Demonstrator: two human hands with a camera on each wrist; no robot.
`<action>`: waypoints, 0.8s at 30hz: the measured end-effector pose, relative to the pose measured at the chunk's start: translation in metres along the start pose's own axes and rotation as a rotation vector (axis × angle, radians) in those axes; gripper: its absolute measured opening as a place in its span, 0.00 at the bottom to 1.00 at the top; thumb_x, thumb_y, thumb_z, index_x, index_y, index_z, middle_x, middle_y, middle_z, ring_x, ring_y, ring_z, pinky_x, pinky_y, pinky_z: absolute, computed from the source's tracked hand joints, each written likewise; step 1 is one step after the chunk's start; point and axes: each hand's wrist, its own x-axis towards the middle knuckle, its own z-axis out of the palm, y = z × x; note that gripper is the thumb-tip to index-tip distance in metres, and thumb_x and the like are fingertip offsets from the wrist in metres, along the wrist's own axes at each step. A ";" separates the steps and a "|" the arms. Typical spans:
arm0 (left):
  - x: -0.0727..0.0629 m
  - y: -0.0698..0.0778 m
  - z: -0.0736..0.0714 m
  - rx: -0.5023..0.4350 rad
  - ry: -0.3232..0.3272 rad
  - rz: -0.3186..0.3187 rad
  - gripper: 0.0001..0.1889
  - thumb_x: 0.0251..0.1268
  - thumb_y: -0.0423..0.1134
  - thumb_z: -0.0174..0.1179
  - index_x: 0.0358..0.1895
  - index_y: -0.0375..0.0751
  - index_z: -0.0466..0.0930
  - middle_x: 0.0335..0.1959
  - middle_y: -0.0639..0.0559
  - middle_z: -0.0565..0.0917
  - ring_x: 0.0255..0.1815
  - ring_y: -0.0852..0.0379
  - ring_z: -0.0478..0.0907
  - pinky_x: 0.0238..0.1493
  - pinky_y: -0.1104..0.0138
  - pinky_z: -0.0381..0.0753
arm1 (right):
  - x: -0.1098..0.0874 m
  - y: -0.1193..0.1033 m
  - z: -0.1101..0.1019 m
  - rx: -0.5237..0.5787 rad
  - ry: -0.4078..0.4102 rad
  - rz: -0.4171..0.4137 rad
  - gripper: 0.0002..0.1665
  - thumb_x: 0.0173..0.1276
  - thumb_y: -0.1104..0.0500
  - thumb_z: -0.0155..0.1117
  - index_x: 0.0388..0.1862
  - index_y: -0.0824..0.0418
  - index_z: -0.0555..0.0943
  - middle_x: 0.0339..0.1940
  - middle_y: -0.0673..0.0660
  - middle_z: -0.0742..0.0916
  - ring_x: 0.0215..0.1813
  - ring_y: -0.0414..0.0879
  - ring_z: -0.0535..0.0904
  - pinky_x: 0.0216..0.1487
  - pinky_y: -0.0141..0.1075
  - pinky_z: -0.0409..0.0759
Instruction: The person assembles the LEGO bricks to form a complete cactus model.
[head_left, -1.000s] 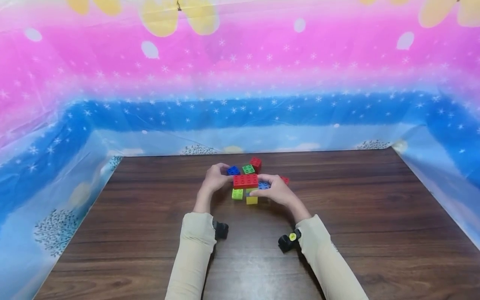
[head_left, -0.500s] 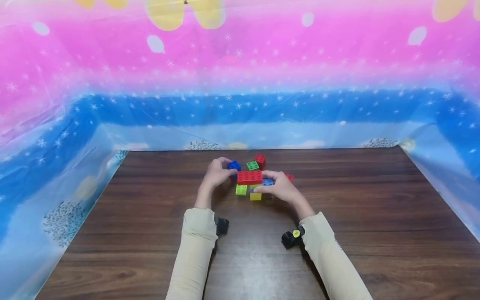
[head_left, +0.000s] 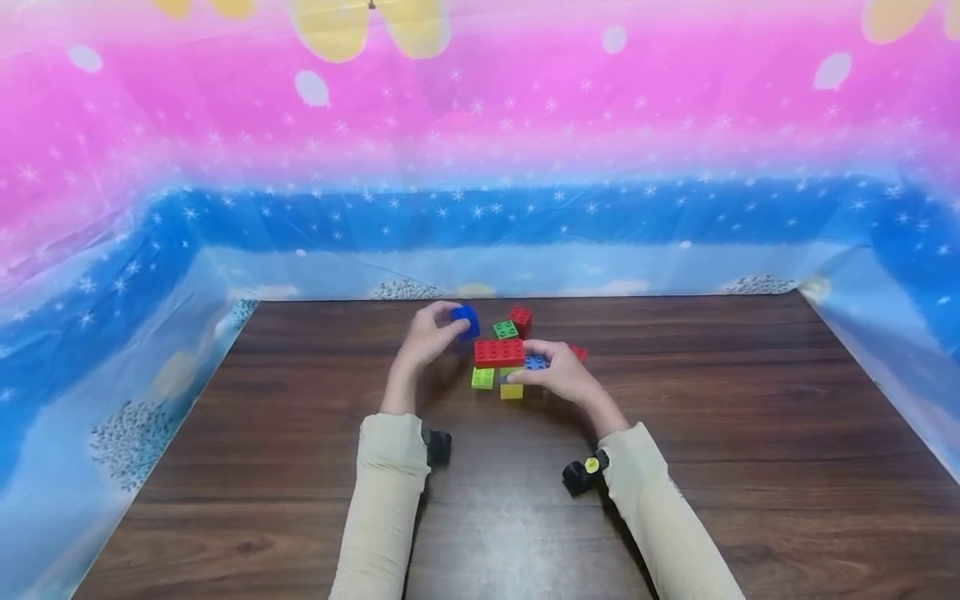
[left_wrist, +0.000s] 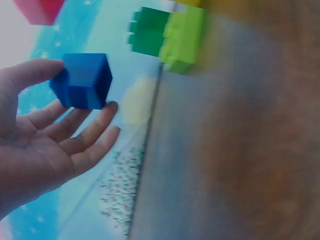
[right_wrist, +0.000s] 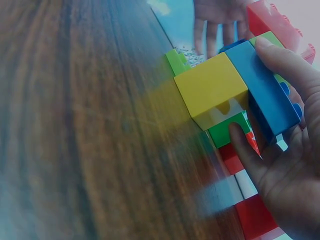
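Note:
My left hand (head_left: 423, 342) pinches a dark blue brick (left_wrist: 82, 80) between thumb and fingers, left of the other bricks; its fingertips show below the brick in the left wrist view. With thumb and fingers my right hand (head_left: 558, 371) grips a stack of bricks from the right. A long red brick (head_left: 498, 352) tops that stack, over a lime piece (right_wrist: 272, 40), a long blue brick (right_wrist: 265, 85) and a yellow brick (right_wrist: 210, 90) at the bottom. In the right wrist view, the left hand's fingers appear behind the stack.
Close around the stack are a lime brick (head_left: 482, 379) on the left, a green brick (head_left: 506, 329) and a red brick (head_left: 521, 321) behind, and another red brick (head_left: 578, 353) partly behind the right hand. A printed cloth (head_left: 480, 225) walls the wooden table (head_left: 712, 417).
My left hand has lifted the dark blue brick, moving it slightly away from the stack and tilting it. My right hand keeps its hold on the stack, nearly unmoved over the last half second.

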 end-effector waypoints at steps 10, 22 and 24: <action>-0.020 0.028 -0.017 -0.076 -0.028 0.132 0.21 0.70 0.35 0.55 0.64 0.32 0.70 0.62 0.33 0.75 0.61 0.37 0.76 0.60 0.49 0.78 | -0.001 -0.001 0.002 0.016 0.004 -0.002 0.33 0.58 0.50 0.74 0.62 0.56 0.77 0.51 0.59 0.85 0.43 0.46 0.79 0.45 0.35 0.80; -0.035 0.038 -0.020 0.001 -0.120 0.144 0.20 0.69 0.37 0.57 0.61 0.33 0.72 0.56 0.34 0.78 0.54 0.41 0.79 0.57 0.50 0.80 | 0.000 -0.003 0.003 -0.009 0.009 0.011 0.33 0.59 0.48 0.73 0.62 0.54 0.76 0.51 0.59 0.85 0.45 0.48 0.79 0.47 0.35 0.80; -0.036 0.037 -0.019 0.003 -0.149 0.159 0.18 0.68 0.36 0.58 0.59 0.33 0.73 0.55 0.33 0.79 0.53 0.41 0.79 0.56 0.49 0.80 | -0.001 -0.003 0.002 -0.018 0.014 0.016 0.33 0.59 0.48 0.73 0.62 0.54 0.77 0.50 0.59 0.85 0.44 0.48 0.78 0.46 0.35 0.80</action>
